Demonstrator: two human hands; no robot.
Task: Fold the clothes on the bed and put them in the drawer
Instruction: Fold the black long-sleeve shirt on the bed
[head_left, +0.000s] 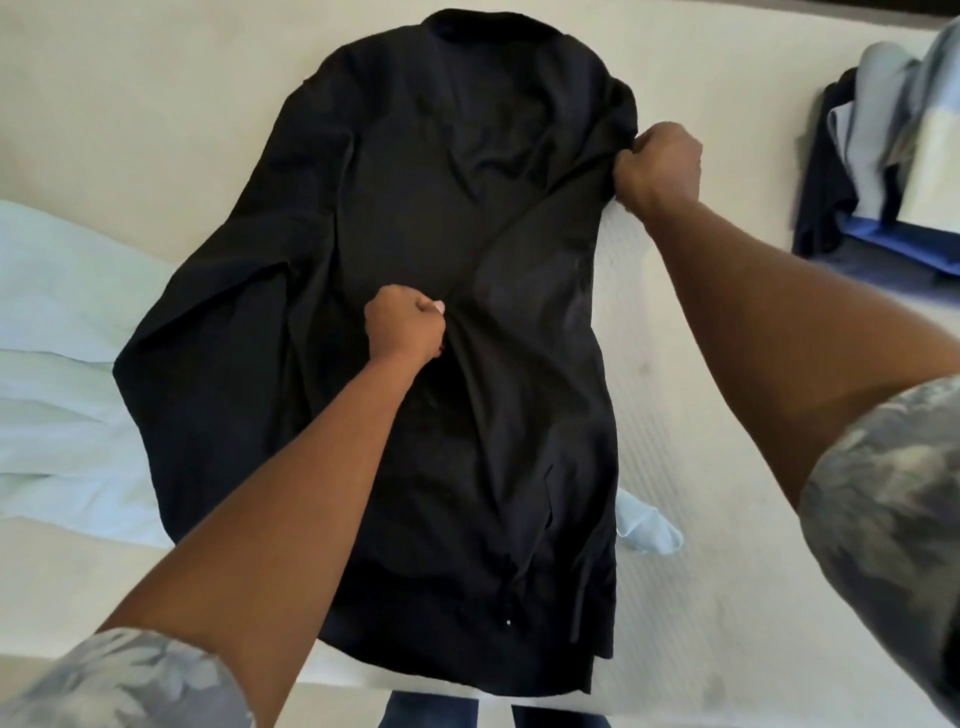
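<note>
**Two hands gripping one black shirt (441, 234), right-side fold in hand**

Both of your hands are closed into fists on the fabric. Your left hand (405, 327) pinches a bunch of cloth near the middle of the shirt's body, thumb pressed against curled fingers. Your right hand (657, 166) grips the right edge up by the shoulder, where the sleeve is bunched.

The shirt lies spread along the bed (156, 104), collar at the far end and hem towards you at the near edge. That leaves its whole length within reach from where you stand. A crease runs diagonally between your two fists, so the cloth looks taut there. My reading is that the left hand is anchoring the centre while the right brings the side panel and sleeve inward. The left sleeve lies loose and unfolded, so the fold looks to be at an early stage.

A light blue garment (52, 338) lies flat just to the left, its edge running under the shirt, and a pale blue corner (647, 530) pokes out from beneath the right side. Take care not to catch either in the fold. A heap of mixed clothes (883, 156) waits at the far right, well apart. The drawer is not in view.
</note>
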